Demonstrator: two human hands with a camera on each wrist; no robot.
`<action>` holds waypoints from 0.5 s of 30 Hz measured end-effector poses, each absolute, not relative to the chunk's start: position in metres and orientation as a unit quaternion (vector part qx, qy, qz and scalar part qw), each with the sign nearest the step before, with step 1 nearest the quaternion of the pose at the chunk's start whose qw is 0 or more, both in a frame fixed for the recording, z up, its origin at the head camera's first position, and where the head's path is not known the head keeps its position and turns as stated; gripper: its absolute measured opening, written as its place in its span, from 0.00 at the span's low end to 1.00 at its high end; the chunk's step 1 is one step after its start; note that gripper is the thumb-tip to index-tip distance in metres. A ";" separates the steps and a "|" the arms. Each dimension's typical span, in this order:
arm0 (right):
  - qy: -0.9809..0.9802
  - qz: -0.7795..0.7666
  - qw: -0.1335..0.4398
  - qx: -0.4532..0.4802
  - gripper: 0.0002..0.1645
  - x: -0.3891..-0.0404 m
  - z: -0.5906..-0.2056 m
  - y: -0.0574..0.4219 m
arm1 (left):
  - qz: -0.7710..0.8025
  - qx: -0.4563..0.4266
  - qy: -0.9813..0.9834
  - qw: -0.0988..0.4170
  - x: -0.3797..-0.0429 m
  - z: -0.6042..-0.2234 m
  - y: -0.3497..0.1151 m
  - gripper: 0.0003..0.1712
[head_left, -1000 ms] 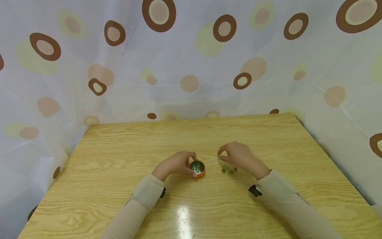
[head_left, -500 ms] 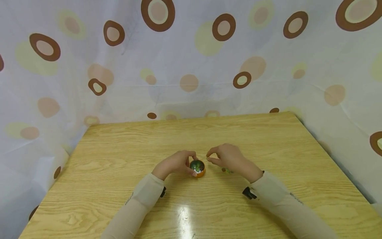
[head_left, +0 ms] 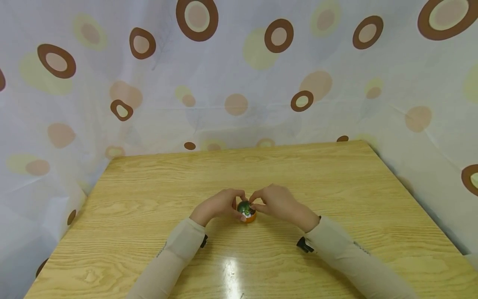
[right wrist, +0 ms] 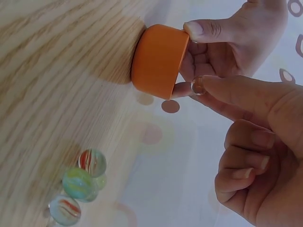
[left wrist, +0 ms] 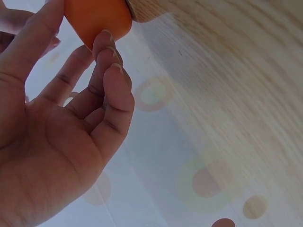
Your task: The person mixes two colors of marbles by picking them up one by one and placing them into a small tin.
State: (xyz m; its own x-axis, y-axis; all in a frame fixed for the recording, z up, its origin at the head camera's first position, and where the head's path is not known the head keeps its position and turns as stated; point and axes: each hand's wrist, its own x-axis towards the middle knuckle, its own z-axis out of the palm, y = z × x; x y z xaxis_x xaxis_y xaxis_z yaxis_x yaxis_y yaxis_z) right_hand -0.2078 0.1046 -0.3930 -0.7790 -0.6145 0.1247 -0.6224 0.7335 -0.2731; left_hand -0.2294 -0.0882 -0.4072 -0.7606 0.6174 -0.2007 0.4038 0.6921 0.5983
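Observation:
A small orange bowl (head_left: 249, 219) with a shiny inside stands on the table; greenish marbles appear to lie in it. My left hand (head_left: 219, 204) grips its left side, thumb on the near rim and fingers at the far side. At the bowl's right rim, my right hand (head_left: 279, 202) pinches a clear, brownish marble (right wrist: 197, 85) between thumb and forefinger, its other fingers curled. In the right wrist view, several glass marbles (right wrist: 78, 183) with coloured swirls lie together on the table. My right hand and arm hide them from the head view. The left wrist view shows the bowl's orange outside (left wrist: 102, 19).
A wood-grain table (head_left: 157, 174) spreads under both hands. White sheeting (head_left: 209, 120) with brown and yellow spots hangs behind it and along its sides. Both sleeves are pale, with a dark device (head_left: 305, 245) under the right wrist.
My right hand has moved left from beside the loose marbles to the bowl's rim, carrying the pinched marble. My left hand keeps its hold on the bowl.

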 end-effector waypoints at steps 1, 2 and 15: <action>-0.930 0.151 0.013 0.334 0.11 -0.208 -0.394 0.104 | 0.272 0.284 0.898 0.198 -0.229 -0.407 -0.088 0.25; -0.930 0.150 0.011 0.336 0.11 -0.207 -0.394 0.103 | 0.273 0.285 0.897 0.199 -0.230 -0.408 -0.088 0.25; -0.927 0.162 0.002 0.338 0.11 -0.205 -0.392 0.101 | 0.274 0.281 0.897 0.203 -0.231 -0.407 -0.089 0.25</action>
